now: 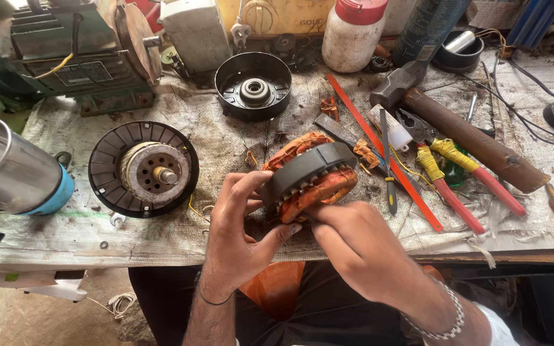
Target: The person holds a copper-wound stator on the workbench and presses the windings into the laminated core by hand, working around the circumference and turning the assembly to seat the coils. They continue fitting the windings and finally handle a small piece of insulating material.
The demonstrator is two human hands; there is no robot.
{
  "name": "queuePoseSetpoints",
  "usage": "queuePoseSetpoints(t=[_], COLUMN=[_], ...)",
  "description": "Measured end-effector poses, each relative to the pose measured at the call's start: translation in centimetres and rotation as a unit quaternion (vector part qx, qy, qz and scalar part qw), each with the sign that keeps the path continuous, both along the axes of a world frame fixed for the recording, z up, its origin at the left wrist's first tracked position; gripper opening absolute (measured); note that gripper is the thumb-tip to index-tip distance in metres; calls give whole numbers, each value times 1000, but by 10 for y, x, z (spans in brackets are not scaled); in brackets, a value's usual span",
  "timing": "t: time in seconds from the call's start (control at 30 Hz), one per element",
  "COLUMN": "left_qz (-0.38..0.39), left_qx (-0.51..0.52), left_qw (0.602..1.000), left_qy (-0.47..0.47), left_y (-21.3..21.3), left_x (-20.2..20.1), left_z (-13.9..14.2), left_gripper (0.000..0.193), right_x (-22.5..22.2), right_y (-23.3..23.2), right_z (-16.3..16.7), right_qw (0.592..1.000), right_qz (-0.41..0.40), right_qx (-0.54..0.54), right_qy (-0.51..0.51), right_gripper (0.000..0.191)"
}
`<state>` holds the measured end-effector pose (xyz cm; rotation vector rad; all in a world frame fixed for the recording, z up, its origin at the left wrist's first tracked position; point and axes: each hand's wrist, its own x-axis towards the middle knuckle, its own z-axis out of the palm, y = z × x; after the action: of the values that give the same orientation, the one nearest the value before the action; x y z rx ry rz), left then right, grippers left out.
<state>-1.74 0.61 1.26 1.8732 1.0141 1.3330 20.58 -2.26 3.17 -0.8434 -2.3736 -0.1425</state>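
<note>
A person sits at a cluttered workbench and holds a motor stator, a dark steel ring packed with orange copper windings, just above the near edge of the bench. Both hands are closed on it. The left hand cups the ring's left side, thumb over the top and fingers curled beneath. The right hand grips the near right side from below, fingertips pressed into the windings.

The stator sits between the two hands, slightly farther from the body than either, and both touch it, so neither is nearer. The ring is tipped: its dark outer band faces up and towards the viewer, and its central axis appears to run from near left to far right, slanting upwards (the bore itself is mostly hidden).

On the bench to the left lies a black ribbed rotor housing with a shaft at its centre. Farther back sits a round black end cover. To the right lie a red flat file, pliers with yellow and red grips and a hammer with a thick brown handle.
</note>
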Motion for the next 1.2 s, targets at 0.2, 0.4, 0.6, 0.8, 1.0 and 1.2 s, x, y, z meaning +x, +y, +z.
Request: queuePoseSetpoints(t=[0.2,0.4,0.6,0.8,1.0,1.2], left_qz=[9,-6,4,-4,-10,-2], left_qx=[11,1,7,2,5,3], left_qw=[1000,1000,1000,1000,1000,1000], left_qy=[6,5,-15,-10,-14,-16], left_y=[0,-1,0,1,1,2], left_x=[-1,0,-1,0,1,1], left_z=[0,-2,-2,-2,-3,-3], left_gripper=[79,78,78,78,78,81], right_x=[-2,-2,-15,-15,-18,-25], right_y=[3,2,4,-4,-5,3], right_z=[2,9,23,30,24,26], right_qw=[999,990,1000,993,958,966], right_qz=[-31,-18,0,-17,-125,-139], right_qx=[-20,-134,-5,-86,-257,-210], right_qy=[11,-34,-22,-75,7,-63], right_gripper=[18,12,12,13,20,18])
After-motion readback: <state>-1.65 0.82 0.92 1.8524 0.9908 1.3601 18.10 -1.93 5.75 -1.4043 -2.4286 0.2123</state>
